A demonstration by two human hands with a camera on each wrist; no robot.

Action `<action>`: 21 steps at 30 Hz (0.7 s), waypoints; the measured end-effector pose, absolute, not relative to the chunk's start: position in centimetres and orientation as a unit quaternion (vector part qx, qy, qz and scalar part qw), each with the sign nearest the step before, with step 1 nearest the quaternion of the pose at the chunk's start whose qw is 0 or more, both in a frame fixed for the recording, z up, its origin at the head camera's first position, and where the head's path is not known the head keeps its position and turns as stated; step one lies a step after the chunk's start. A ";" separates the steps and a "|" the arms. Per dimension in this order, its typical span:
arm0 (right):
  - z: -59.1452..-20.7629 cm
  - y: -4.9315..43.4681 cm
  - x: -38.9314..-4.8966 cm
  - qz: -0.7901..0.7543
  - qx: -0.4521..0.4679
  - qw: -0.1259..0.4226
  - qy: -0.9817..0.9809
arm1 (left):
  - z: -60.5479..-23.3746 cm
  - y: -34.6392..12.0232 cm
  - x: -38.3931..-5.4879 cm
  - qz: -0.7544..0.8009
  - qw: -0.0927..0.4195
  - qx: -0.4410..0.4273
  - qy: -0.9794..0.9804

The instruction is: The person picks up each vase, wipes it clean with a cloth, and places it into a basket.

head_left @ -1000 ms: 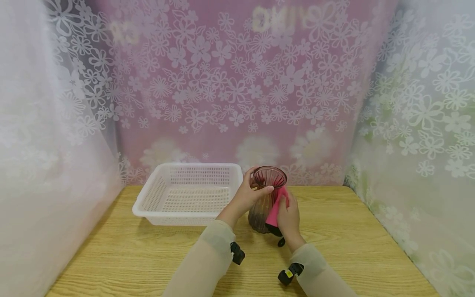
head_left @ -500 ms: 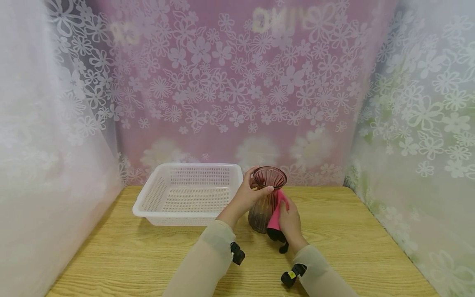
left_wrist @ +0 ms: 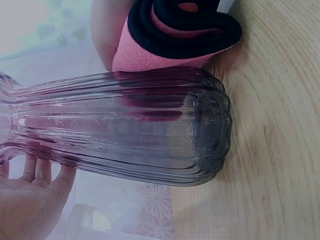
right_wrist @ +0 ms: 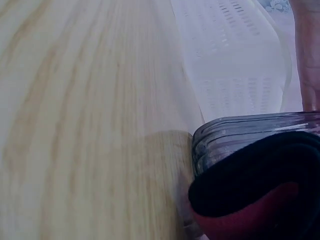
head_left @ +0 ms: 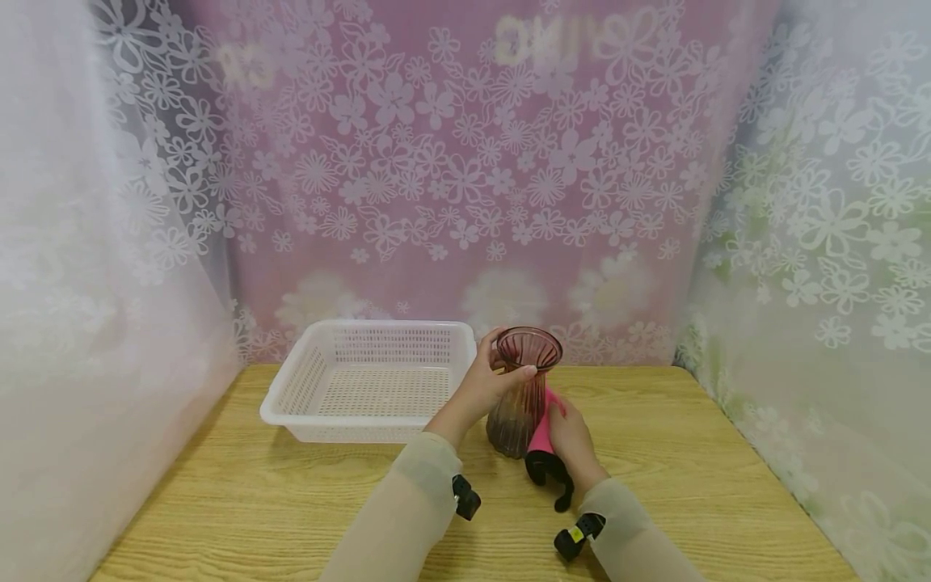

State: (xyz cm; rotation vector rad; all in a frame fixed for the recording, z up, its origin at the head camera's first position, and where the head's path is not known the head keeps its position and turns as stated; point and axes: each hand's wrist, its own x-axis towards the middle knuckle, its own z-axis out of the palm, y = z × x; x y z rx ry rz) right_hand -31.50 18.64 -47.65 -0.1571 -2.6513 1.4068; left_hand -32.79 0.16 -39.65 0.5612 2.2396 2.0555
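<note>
A ribbed glass vase (head_left: 512, 416), pinkish at the flared mouth and grey lower down, stands upright on the wooden table. My left hand (head_left: 478, 388) grips its neck, thumb across the front under the rim; the left wrist view shows the fingers (left_wrist: 42, 172) against the neck. In my right hand (head_left: 573, 440) is a folded cloth, pink with a black side (head_left: 545, 469), held against the vase's right side. The left wrist view shows the folded cloth (left_wrist: 142, 47) touching the lower body. In the right wrist view the black fold (right_wrist: 250, 170) covers part of the vase (right_wrist: 230, 132).
A white perforated plastic basket (head_left: 367, 422) sits just left of the vase, with nothing seen inside. Flower-patterned curtains (head_left: 465, 162) close off the back and both sides of the table (head_left: 655, 485). A small black camera is worn on each wrist.
My right hand has slid down the vase's right side with the cloth and slightly right. More of the cloth's black side now hangs below. The left hand and vase have stayed still.
</note>
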 end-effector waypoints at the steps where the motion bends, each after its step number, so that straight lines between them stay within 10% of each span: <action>1: -47.7 18.7 -31.5 0.466 -0.051 0.065 -0.881 | -39.7 0.2 -32.8 0.664 0.025 0.181 0.725; 21: -46.7 19.7 -31.2 0.553 -0.080 0.053 -0.827 | -39.7 0.2 -32.8 0.661 0.019 0.165 0.731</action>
